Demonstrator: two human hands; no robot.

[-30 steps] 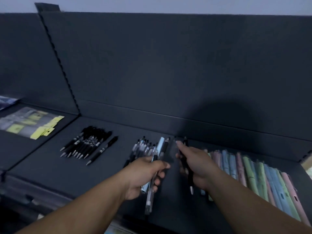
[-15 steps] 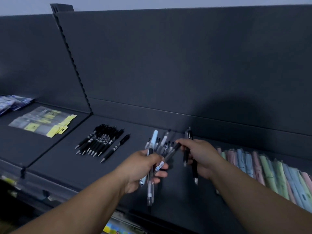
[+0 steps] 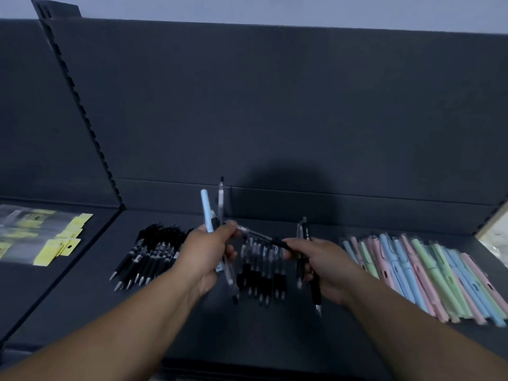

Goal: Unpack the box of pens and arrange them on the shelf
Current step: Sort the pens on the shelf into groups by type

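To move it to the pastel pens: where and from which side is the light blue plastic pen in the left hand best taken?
Pinch the light blue plastic pen at its free top end, from above: it stands almost upright, and the left hand wraps its lower barrel.

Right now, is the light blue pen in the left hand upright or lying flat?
Upright, slightly tilted: the left hand grips the light blue pen low on its barrel, and its top end points up above the fingers.
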